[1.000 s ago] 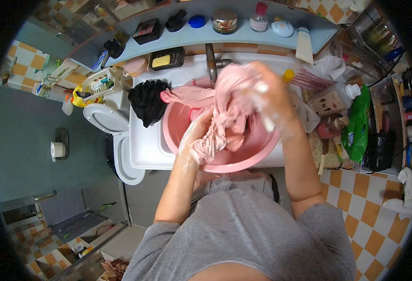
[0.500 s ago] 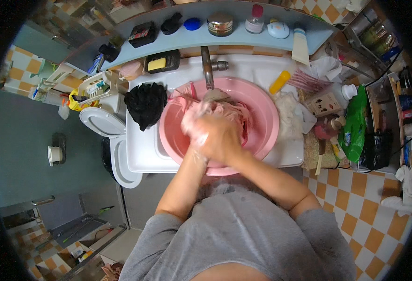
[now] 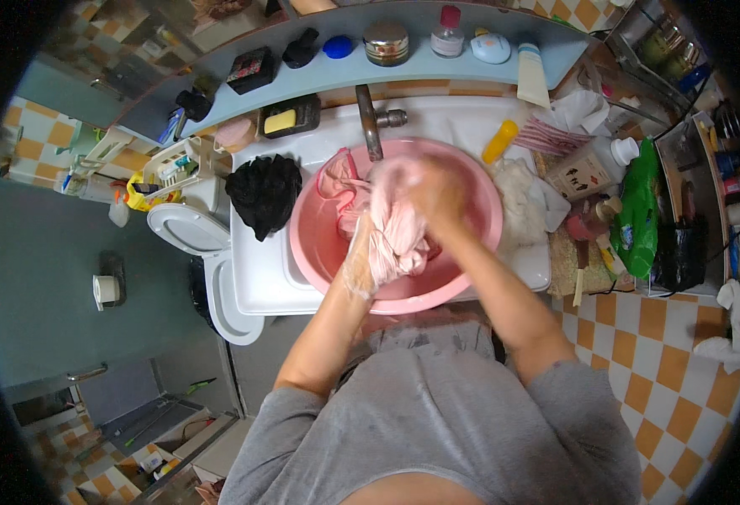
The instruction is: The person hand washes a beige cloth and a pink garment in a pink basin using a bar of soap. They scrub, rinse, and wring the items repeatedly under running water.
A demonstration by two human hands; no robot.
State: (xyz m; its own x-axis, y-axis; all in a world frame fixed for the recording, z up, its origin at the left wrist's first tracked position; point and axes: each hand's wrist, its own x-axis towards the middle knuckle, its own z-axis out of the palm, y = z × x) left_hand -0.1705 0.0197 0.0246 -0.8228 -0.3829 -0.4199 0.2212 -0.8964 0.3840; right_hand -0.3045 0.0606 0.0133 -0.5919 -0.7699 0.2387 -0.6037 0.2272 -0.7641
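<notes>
A pink wash basin (image 3: 493, 220) sits in the white sink. Wet, light pink clothing (image 3: 399, 240) is bunched between my two hands above it, and a part with a darker pink edge lies at the basin's left side. My left hand (image 3: 360, 248) has soap suds at the wrist; the clothing gathered in its grip covers most of its fingers. Closed on the upper part of the same clothing, my right hand (image 3: 439, 194) is blurred by motion. The metal faucet (image 3: 370, 126) points down at the basin's far rim, just beyond the hands.
Black cloth (image 3: 262, 195) lies on the sink's (image 3: 260, 286) left side, white cloth (image 3: 517, 202) on its right. A yellow soap bar (image 3: 281, 121) rests in a black dish. Toiletries line the blue shelf (image 3: 319, 74). A large bottle (image 3: 584, 168) and green bag (image 3: 637, 219) stand right.
My right hand has moved up and right, away from my left wrist. More of the pink clothing now shows, draped over my left hand.
</notes>
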